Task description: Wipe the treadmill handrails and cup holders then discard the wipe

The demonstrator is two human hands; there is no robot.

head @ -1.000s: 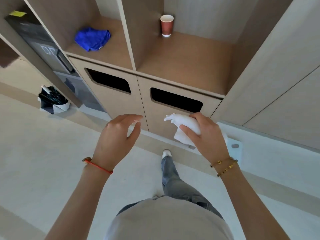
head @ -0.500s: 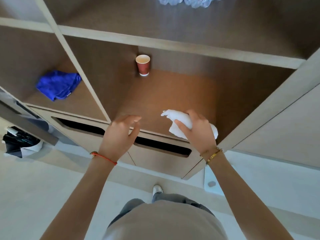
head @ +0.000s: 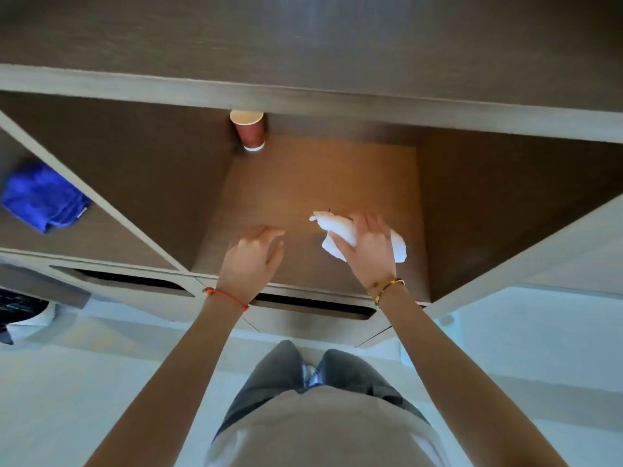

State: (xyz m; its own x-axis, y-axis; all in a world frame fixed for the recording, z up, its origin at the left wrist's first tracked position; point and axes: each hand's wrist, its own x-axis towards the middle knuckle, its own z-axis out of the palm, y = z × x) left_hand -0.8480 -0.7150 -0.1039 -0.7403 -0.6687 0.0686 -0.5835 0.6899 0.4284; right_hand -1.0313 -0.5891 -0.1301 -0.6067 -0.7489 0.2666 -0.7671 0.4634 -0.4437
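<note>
The white wipe is crumpled into an elongated wad in the right hand, its long axis slanting from a pointed end up and to the left of the knuckles to a ragged end sticking out right of the hand. The fingers curl round it, the forearm reaching forward over the wooden shelf. The left hand, just left of it and apart, hovers palm down with fingers loosely bent, holding nothing. Beyond the left hand stands a red paper cup; far left lies a blue cloth, its small tag unreadable.
</note>
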